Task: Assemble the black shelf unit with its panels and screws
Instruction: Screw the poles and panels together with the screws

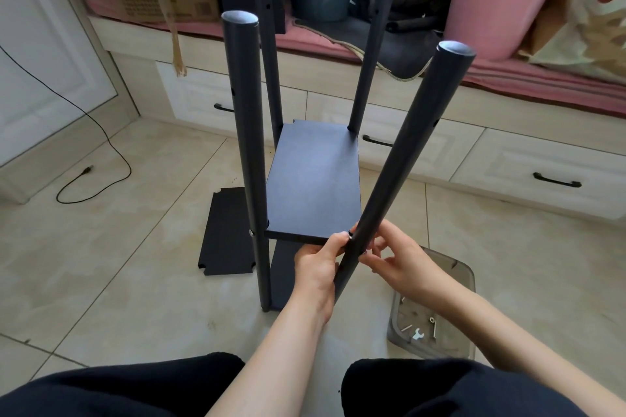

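Steadying the near right pole, the left hand pinches it at the corner of the black shelf panel, where a silvery screw seems to sit. Just right of that pole, the right hand touches it with loosely curled fingers; whether it holds anything I cannot tell. Because this pole leans outward from the panel, the screw could cross-thread or drop. A spare panel lies left of the panel, a plastic tray of hardware to its right.
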`<state>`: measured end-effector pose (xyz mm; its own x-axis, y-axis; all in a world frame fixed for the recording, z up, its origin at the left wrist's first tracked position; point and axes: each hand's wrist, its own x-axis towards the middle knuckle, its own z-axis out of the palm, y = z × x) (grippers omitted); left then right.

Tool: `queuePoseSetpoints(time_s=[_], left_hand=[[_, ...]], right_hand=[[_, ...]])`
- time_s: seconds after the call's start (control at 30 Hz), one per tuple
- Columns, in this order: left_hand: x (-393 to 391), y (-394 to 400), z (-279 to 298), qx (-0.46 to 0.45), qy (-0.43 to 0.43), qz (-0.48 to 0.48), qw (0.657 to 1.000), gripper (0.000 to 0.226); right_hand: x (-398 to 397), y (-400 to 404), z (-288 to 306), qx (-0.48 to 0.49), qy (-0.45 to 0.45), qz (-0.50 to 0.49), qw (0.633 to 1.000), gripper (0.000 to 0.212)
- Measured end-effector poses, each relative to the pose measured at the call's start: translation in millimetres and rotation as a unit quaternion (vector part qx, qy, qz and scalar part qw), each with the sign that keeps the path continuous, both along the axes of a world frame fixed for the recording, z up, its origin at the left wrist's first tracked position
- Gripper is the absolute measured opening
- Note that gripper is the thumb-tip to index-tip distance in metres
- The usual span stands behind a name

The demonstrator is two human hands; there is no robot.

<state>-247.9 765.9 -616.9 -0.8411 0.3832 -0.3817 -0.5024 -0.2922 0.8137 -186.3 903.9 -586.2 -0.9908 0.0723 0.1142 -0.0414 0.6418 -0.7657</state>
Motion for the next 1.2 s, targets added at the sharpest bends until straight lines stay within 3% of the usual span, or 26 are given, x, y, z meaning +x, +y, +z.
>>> queuePoseSetpoints(time_s=[0.17,0.53,0.73,0.93,1.2], left_hand=[[0.5,-0.8,1.1,0.0,-0.002,-0.003,1.0,0.023],[1.8,-7.3,-1.1,-0.002,-0.014,0.004,1.0,0.019],[4.8,-6.0,-0.8,0.013,-0.03,0.003,0.999,0.03],[6.6,-7.2,2.4,0.037,-0.027,-0.003,0.999,0.026],[9.6,-10.9,5.9,0.011,-0.021,0.012,1.0,0.018]], right_hand=[[2.1,-0.8,-1.0,0.002,0.005,-0.005,1.0,0.045],[1.3,-1.2,-8.5,0.056,0.021,-0.021,0.998,0.037],[0.4,-0.9,-11.2,0.04,0.013,-0.022,0.999,0.041],[-3.5,0.0,-6.7,0.037,0.009,-0.019,0.999,0.038],[-7.9,0.4,-2.9,-0.048,-0.033,-0.085,0.995,0.063]])
